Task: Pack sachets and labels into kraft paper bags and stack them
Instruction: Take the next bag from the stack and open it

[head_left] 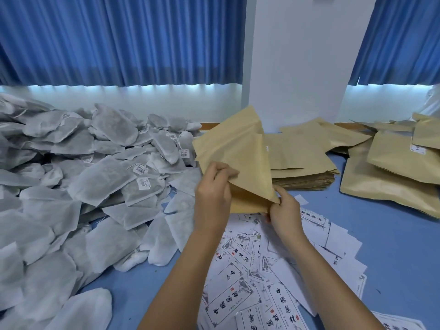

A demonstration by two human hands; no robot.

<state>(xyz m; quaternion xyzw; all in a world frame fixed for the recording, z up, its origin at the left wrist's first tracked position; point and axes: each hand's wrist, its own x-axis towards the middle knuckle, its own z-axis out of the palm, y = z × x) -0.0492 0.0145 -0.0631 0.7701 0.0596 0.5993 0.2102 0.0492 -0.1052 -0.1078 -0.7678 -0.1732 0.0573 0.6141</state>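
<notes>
Left grip point(213, 191), right grip point(284, 210) pinch bag point(235, 148) above.

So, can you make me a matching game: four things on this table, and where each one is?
Things: 1 grey sachets; 2 printed labels; 3 stack of flat bags; 4 kraft bag
Places: A pinched between left hand and right hand; B heaped on the left; C scattered under the forearms; D beyond the held bag, to its right
Pairs: 1-B; 2-C; 3-D; 4-A

Two hands point(212, 194), one raised bag point(234, 160), many sachets point(107, 179)
</notes>
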